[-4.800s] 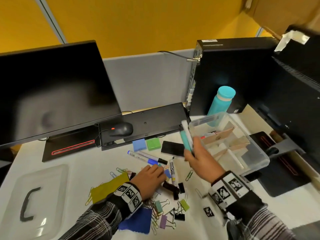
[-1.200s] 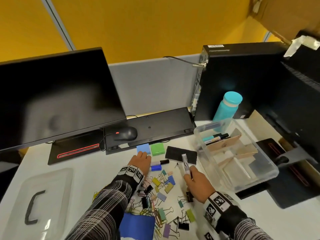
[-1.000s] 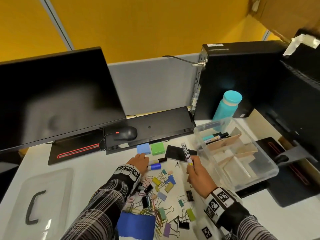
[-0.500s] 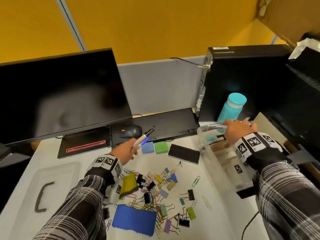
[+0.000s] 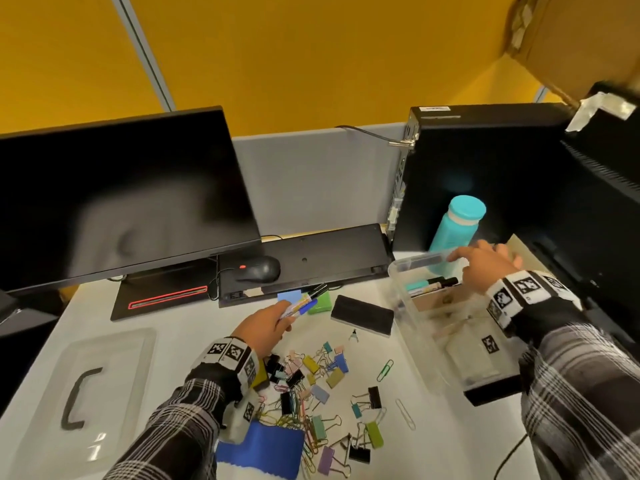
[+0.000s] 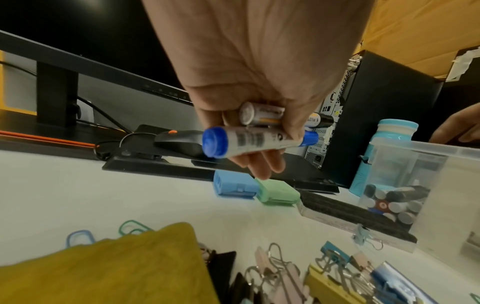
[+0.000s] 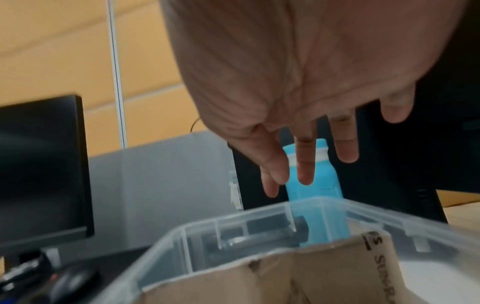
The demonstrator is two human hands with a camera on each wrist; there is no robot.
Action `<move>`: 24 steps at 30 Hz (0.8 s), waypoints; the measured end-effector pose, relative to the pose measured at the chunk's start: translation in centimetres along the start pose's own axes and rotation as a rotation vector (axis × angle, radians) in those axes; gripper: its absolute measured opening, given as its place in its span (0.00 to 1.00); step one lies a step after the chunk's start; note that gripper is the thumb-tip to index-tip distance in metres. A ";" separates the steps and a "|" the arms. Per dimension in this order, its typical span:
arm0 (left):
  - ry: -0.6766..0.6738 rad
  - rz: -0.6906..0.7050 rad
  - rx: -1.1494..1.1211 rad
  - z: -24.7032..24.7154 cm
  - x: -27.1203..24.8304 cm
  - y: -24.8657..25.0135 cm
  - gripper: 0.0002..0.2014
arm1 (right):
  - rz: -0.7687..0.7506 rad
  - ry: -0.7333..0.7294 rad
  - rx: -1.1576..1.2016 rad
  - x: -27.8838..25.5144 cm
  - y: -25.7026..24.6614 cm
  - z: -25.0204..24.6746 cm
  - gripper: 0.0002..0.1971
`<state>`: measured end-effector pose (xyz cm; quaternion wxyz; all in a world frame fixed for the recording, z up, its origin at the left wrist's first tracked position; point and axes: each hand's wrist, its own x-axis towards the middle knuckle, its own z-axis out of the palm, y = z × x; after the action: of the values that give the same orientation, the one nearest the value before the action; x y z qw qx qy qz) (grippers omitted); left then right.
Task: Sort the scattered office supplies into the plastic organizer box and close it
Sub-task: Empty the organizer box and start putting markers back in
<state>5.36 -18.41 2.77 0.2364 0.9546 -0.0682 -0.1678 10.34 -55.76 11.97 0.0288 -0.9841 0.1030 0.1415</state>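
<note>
My left hand (image 5: pixel 284 315) grips two markers (image 5: pixel 304 301), one blue-capped and one black-capped, above the desk left of the clear organizer box (image 5: pixel 412 327). In the left wrist view the left hand (image 6: pixel 275 144) curls round the blue marker (image 6: pixel 254 139). My right hand (image 5: pixel 474 261) hovers over the box's far end with fingers spread and straight. The right wrist view shows the right hand (image 7: pixel 306 170) holding nothing. A blurred dark shape (image 5: pixel 427 260) sits at the far rim by its fingertips. Several markers (image 5: pixel 433 284) lie in the far compartment behind cardboard dividers (image 7: pixel 285 273).
Binder clips and paper clips (image 5: pixel 311 382) are scattered in front of me, with a blue cloth (image 5: pixel 263 448) and a yellow cloth (image 6: pixel 103 267). A black eraser (image 5: pixel 362 315), blue and green pads (image 6: pixel 254 189), the box lid (image 5: pixel 79 393), a teal bottle (image 5: pixel 457 230), mouse and monitor stand around.
My left hand picked two markers off the desk and lifted them. My right hand carried a marker to the box's far end and now has opened with nothing in it.
</note>
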 end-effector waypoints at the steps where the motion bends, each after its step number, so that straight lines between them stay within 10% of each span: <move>1: 0.001 -0.006 0.001 0.1 0.0 0.0 0.11 | -0.007 0.005 0.056 -0.7 0.5 0.1 0.23; 17: 0.235 0.369 0.219 1.0 6.6 18.7 0.17 | 0.119 -0.031 0.281 -3.5 3.4 7.6 0.42; 24: 0.033 0.402 0.636 3.3 11.1 23.6 0.14 | 0.092 0.151 0.207 -4.0 3.5 10.2 0.40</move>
<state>13.37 -42.90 8.09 -0.0426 0.9505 -0.2991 -0.0729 3.10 -57.57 3.23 0.1157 -0.9780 0.1641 0.0570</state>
